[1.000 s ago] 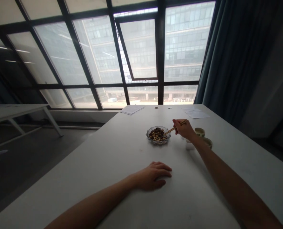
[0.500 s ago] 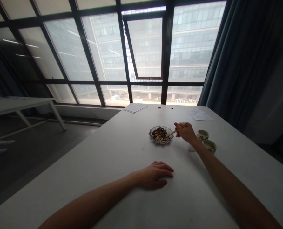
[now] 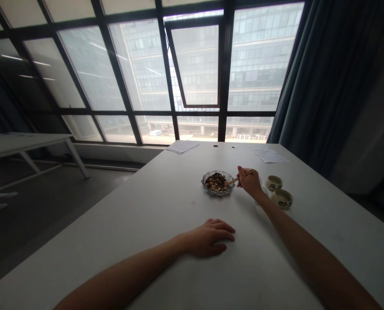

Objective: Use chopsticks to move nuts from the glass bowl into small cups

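A pair of chopsticks [image 3: 240, 177] is gripped in my right hand [image 3: 250, 184], its tips down among the mixed nuts and dark pieces [image 3: 216, 181] in a clear glass bowl [image 3: 206, 189]. The bowl is on the white table, just left of that hand. Nearer to me, my left hand [image 3: 211, 238] lies palm down on the tabletop with its fingers spread, holding nothing. To the right of my right wrist stand two small ceramic cups [image 3: 274, 182] with dark writing. A clear container [image 3: 261, 197] is partly hidden behind my right forearm.
Papers lie at the far left corner [image 3: 182, 147] and far right [image 3: 270, 155] of the white table [image 3: 140, 215]. Two small dark spots sit near its far edge. Another table [image 3: 26, 142] stands at left, windows ahead, and a blue curtain [image 3: 311, 94] hangs at right.
My right hand has shifted slightly left and down, with the chopstick tips still in the bowl. More of the cups shows beside my forearm. My left hand stays put.
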The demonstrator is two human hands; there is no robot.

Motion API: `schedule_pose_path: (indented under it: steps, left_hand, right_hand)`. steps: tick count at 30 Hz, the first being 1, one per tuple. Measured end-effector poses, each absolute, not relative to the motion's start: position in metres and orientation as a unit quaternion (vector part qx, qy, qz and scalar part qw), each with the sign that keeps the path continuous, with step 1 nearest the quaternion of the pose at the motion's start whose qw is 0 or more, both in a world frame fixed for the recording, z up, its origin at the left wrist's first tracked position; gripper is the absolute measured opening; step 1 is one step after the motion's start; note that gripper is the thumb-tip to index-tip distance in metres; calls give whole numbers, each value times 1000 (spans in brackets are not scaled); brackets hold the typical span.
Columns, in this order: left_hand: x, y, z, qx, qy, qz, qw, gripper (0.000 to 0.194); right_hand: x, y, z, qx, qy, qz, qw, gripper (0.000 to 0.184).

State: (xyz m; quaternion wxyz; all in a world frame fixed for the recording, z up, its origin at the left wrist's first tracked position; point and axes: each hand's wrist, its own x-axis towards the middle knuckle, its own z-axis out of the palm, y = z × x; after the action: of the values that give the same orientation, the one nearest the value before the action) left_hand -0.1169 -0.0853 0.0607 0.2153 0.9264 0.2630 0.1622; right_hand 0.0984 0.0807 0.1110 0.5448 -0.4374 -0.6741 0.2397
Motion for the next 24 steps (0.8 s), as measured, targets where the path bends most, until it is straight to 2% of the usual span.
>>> schedule_pose_path:
  steps: [5,13,24]
  left_hand:
    - [-117,-85,60,926,262,164,216,39]
    - [-117,-85,61,924,266,161,222,39]
    - [-117,-85,64,926,265,156,221,39]
  right_hand:
    - [105,81,123,-444,-651,253,561,63]
    - [132,64,171,-438,-623,229,606,59]
    - [115,82,130,-399,-733,283,472,57]
